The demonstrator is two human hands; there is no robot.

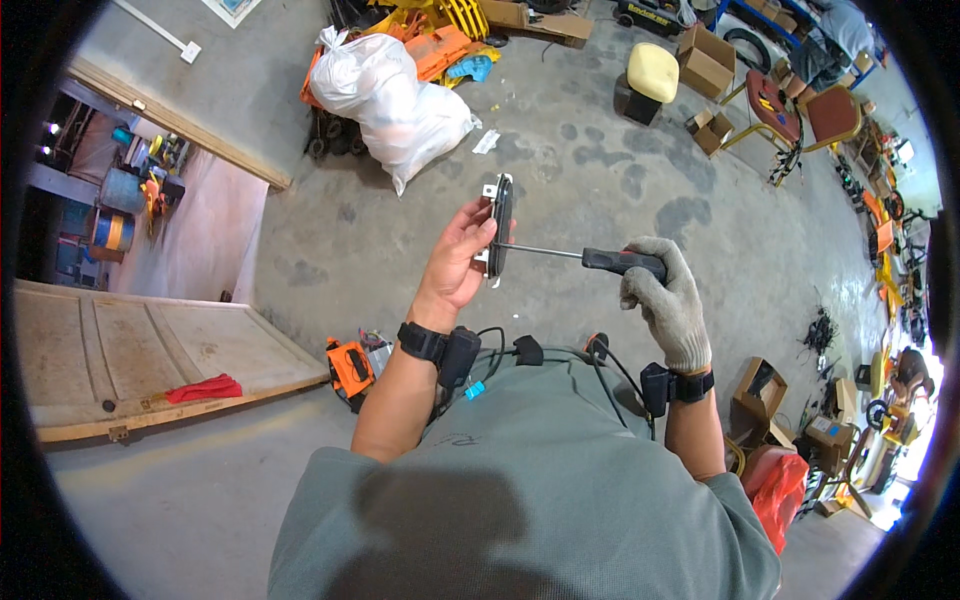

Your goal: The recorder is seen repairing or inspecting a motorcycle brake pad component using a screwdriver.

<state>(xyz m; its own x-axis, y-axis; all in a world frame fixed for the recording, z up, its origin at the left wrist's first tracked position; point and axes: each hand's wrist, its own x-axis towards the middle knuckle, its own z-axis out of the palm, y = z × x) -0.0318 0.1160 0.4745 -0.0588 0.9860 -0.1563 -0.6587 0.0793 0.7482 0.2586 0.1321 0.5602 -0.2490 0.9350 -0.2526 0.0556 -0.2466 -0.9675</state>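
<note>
My bare left hand [456, 258] is closed around a slim, dark oblong part [504, 225] with light metal brackets along its left side. The part stands on edge in front of me, its long side pointing away. In my right hand [672, 305], which wears a grey knit glove, is a screwdriver [612, 261] with a black handle. Its thin shaft points left, and the tip reaches the right side of the dark part at about mid-length. My left fingers partly cover the brackets, and whether the tip sits in a screw I cannot tell.
A full white plastic bag [405, 115] sits ahead on the concrete floor [390, 260]. A yellow-topped stool [652, 73], cardboard boxes [707, 60] and a red chair [772, 105] stand at the far right. A wooden door [180, 355] lies left, and an orange case [350, 368] stands beside it.
</note>
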